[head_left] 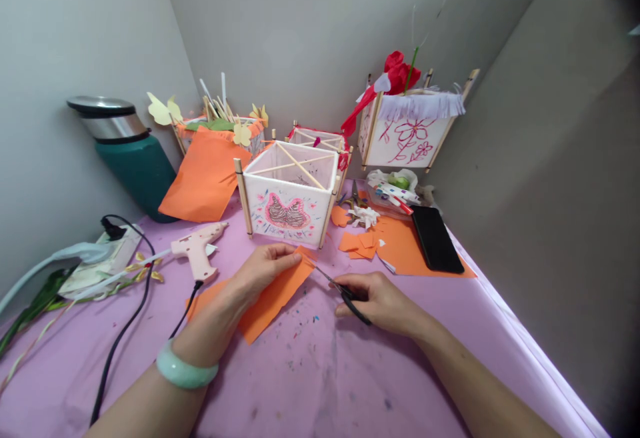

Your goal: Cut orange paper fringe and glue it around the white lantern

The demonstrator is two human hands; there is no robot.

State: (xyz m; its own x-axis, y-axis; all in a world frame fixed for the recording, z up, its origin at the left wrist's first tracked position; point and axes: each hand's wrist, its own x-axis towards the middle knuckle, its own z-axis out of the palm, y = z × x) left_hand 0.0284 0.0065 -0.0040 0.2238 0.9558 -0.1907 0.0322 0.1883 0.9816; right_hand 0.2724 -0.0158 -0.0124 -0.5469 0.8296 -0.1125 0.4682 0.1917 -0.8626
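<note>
My left hand point(270, 266) pinches a strip of orange paper point(277, 298) between thumb and fingers, close to its upper end. In my right hand point(380, 301) is a pair of black-handled scissors point(353, 301), fingers through the loops. The blades point left and meet the paper's upper right edge, just beside my left thumb. Right behind my hands stands a white lantern frame point(287, 215) with wooden corner posts, crossed sticks on top and a pink and brown butterfly drawing on its front.
A pink glue gun point(197, 248) lies left of my hands, its black cord running forward. Orange scraps point(359, 245), an orange sheet point(400, 245) and a black phone point(436, 239) lie to the right. A teal bottle point(135, 165), power strip point(103, 265) and flowered lantern point(407, 135) stand farther out.
</note>
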